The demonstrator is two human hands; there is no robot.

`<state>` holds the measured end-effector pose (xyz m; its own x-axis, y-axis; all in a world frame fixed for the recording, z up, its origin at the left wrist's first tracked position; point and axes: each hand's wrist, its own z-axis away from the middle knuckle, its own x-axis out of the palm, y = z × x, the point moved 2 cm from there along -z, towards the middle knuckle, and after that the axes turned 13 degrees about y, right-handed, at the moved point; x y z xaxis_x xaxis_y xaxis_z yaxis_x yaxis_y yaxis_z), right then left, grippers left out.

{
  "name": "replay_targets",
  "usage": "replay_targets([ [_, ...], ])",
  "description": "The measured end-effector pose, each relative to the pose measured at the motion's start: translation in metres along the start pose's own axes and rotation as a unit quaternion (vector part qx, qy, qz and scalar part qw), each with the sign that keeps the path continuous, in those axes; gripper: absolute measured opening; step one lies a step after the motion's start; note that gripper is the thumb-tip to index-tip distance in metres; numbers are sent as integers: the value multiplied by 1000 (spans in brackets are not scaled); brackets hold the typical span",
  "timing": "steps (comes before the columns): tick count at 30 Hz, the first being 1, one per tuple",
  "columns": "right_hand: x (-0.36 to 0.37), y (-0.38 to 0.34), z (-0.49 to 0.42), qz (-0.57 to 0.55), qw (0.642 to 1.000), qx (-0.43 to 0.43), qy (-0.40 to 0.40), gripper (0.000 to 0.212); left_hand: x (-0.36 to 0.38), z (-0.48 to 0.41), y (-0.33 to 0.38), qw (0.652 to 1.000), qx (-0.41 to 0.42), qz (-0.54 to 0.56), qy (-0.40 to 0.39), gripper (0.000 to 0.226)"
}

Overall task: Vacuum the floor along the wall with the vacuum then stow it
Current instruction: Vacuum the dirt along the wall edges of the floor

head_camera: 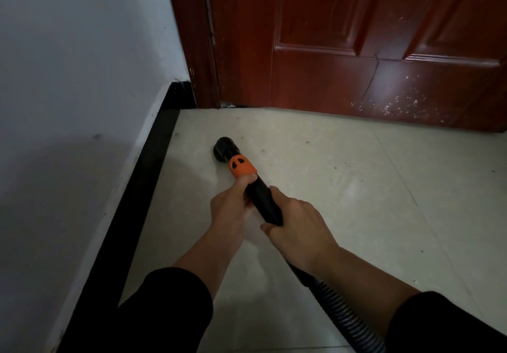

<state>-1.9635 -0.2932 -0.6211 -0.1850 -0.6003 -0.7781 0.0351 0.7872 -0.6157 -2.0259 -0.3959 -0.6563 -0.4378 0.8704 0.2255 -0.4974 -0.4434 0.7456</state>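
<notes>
A floor of pale tiles is shown, crossed by thin grout lines and bounded at the far side by a red-brown door. The vacuum is rested on it by its black nozzle, near the door's hinge corner. Small dark specks are scattered before the door.

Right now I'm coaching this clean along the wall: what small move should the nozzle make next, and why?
Probably slide the nozzle left toward the black baseboard. The left hand and right hand both grip the wand, but the nozzle rests on the tile apart from the baseboard.
</notes>
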Motion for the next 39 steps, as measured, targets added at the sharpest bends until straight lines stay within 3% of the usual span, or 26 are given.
replay_targets([
  [17,6,-21,11,-60,996,-12,-59,22,-39,10,9,999,40,-21,29,12],
  [39,-45,27,33,6,1000,17,-14,25,11,52,-23,999,-23,-16,-31,10],
])
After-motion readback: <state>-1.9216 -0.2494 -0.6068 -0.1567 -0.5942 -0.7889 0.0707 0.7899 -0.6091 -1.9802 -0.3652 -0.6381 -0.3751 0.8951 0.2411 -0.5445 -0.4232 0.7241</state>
